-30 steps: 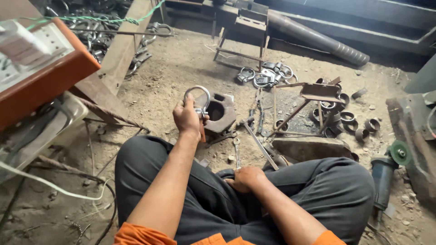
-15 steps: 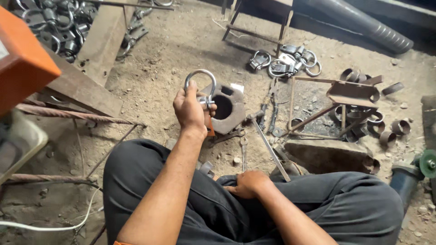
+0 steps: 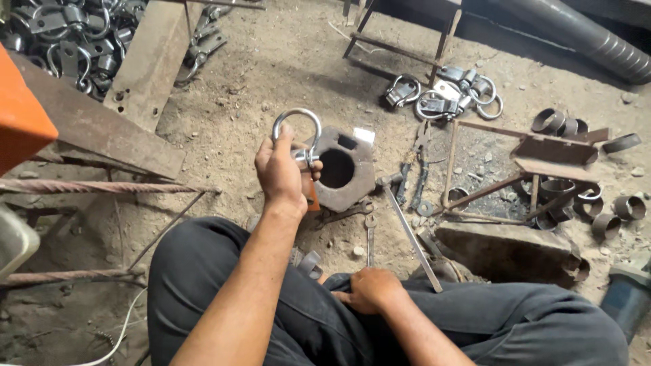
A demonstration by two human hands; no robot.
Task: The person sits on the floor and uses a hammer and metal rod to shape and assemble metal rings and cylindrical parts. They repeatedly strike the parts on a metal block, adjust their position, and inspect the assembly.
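My left hand [image 3: 281, 171] holds up a shiny U-shaped metal clamp [image 3: 296, 133] with a rusty plate at its lower end, just left of a thick hexagonal iron block with a round hole [image 3: 342, 169] on the dirt floor. My right hand [image 3: 369, 289] rests on my lap between my crossed legs in dark trousers, fingers curled; whether it holds something is not visible. A hammer [image 3: 407, 227] and a spanner [image 3: 370, 237] lie on the ground in front of my legs.
A pile of finished clamps [image 3: 61, 41] lies far left behind a wooden plank [image 3: 146, 64]. More clamps [image 3: 447, 95] sit at the far middle. Short pipe rings [image 3: 590, 196] and a welded angle-iron frame [image 3: 529, 169] are on the right. An orange box [image 3: 20, 115] is at left.
My head has tilted down and closer, so the scene has shifted in view. My left hand has raised the clamp slightly. My right hand stays on my lap.
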